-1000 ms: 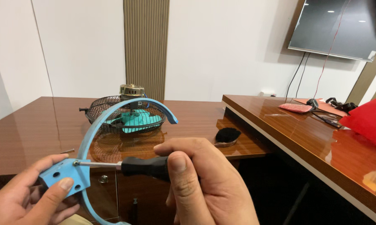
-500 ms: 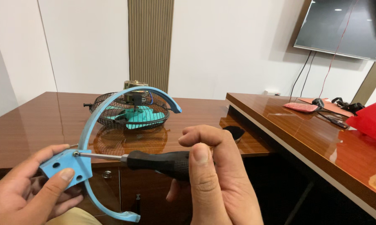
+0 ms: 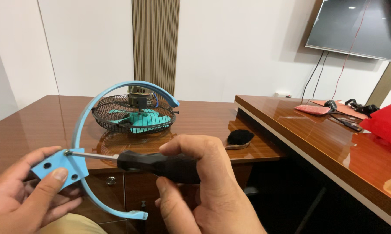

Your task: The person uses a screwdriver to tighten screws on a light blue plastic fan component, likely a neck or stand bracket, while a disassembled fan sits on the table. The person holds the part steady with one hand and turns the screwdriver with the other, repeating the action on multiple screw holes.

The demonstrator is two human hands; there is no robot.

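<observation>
A glossy wooden desk (image 3: pixel 26 130) ran ahead of you under white walls, with a ribbed panel (image 3: pixel 155 43) behind it and a raised side counter (image 3: pixel 317 138) at your right beneath a wall screen (image 3: pixel 356 26). Near the desk's far edge lay a black fan cage (image 3: pixel 132 115) holding teal blades, motor up; a black brush (image 3: pixel 239 137) sat by its right edge. In front of the desk's near edge, your left hand (image 3: pixel 28 195) pinched the blue bracket (image 3: pixel 59 167), thumb on its plate, its arc hiding part of the cage. Your right hand (image 3: pixel 200 190) was wrapped tight around the screwdriver (image 3: pixel 156 164), tip in the plate's corner screw.
</observation>
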